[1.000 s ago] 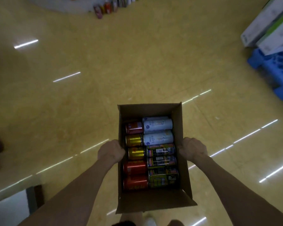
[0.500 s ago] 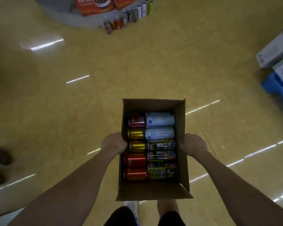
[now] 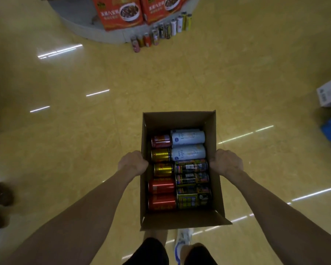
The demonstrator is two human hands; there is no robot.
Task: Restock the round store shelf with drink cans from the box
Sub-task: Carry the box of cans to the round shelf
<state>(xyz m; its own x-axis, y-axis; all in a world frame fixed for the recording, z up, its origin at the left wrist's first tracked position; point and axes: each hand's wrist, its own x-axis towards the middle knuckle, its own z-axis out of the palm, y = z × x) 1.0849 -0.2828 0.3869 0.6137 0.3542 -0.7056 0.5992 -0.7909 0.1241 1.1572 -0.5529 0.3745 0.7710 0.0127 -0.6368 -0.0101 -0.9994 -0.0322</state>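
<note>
Over yellow floor (image 3: 180,83), left hand (image 3: 133,163) and right hand (image 3: 226,162) grip the box (image 3: 178,119) between them.

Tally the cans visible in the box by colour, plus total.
Red cans: 3
Gold cans: 2
Pale blue cans: 3 (the far one barely shows)
Dark yellow-patterned cans: 3
Total: 11 visible in the box; anything underneath is hidden.
</note>
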